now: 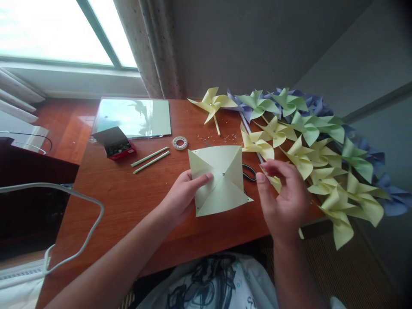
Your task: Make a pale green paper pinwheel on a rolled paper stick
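Note:
My left hand [185, 191] grips a pale yellow-green square of paper [222, 193] by its left edge, thumb on top and fingers beneath. Diagonal cuts run from the corners towards the middle, where a small hole shows, and the corners carry small punched holes. To the right of the sheet, my right hand [283, 197] is raised with thumb and fingertips apart, and nothing shows between them. Behind the paper's right edge lies a pair of scissors [249, 172], mostly hidden, with one black handle loop visible.
Finished paper pinwheels [322, 159] in yellow, green and purple pile up on the right. A yellow pinwheel [212, 105] lies at the back near paper scraps. To the left are a tape roll [180, 143], two paper sticks [151, 160], a red-black box [119, 148] and a glossy pack [162, 118].

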### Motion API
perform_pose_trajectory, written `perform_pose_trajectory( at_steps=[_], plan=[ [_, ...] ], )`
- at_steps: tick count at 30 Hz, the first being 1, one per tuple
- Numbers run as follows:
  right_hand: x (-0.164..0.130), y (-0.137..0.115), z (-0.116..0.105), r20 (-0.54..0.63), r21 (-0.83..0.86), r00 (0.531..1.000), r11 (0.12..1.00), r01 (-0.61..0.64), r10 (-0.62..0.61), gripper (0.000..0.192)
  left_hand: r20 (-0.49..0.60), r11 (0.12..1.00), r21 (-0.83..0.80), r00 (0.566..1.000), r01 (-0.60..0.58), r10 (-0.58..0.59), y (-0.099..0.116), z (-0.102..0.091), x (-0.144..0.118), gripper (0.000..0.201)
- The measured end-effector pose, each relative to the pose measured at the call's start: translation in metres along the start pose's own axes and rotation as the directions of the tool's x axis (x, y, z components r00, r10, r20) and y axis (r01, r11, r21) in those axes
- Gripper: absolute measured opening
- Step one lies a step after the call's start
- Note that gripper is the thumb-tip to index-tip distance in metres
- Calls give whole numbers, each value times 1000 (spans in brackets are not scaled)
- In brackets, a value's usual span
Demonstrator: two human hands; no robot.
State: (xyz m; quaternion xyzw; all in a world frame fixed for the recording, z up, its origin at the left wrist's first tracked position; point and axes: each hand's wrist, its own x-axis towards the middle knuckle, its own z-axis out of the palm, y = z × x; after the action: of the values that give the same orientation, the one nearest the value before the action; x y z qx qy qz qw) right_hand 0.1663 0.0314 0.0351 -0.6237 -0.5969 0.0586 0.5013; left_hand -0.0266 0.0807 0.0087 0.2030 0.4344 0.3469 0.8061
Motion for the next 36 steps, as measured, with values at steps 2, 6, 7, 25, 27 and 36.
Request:
perform_pose_trajectory(
  at_steps=[2,6,7,25,27,36],
  plan=[
    [-7,-13,3,195,20,971,990,138,-140,26,-16,999,1,999,-34,34,0,0,0,31],
    [-24,-28,22,462,71,852,967,243,-248,20,-53,997,3,995,-80,80,0,1,1,26],
    [-28,-29,27,497,53,834,968,244,-238,20,-60,997,5,995,-79,79,0,1,1,25],
    [-44,-50,40,542,-98,826,964,246,-155,28,-145,973,124,966,-196,213,2,4,0,18],
    [-45,-50,39,555,-83,818,968,235,-151,31,-143,966,141,961,-216,235,1,4,0,18],
    [-45,-40,41,549,-31,817,972,231,-176,27,-149,959,170,956,-228,254,0,2,1,18]
  ],
)
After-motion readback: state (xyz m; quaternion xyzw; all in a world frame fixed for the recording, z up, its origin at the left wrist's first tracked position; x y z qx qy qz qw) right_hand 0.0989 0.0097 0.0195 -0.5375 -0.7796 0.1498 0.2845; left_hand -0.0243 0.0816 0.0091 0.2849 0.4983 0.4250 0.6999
